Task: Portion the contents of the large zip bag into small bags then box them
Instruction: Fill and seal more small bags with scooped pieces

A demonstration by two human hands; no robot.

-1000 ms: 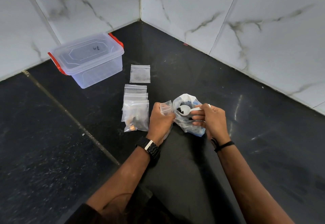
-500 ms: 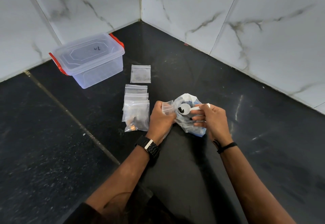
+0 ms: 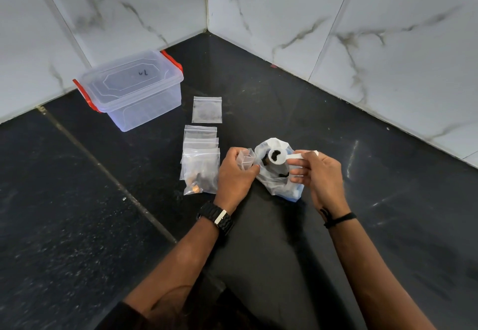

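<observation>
Holding one spoon [image 3: 278,156], one small bag [image 3: 245,159]; one box [image 3: 134,91] nearby.

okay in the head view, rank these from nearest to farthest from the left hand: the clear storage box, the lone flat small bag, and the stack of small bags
1. Stack of small bags, just left of the left hand.
2. Lone flat small bag, beyond the stack.
3. Clear storage box, far left, by the wall.

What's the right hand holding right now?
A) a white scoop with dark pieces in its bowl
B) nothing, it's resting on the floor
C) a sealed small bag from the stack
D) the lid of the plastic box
A: the right hand pinches the handle of the white scoop, whose bowl holds dark pieces over the large zip bag, while the left hand holds a small bag open.
</observation>
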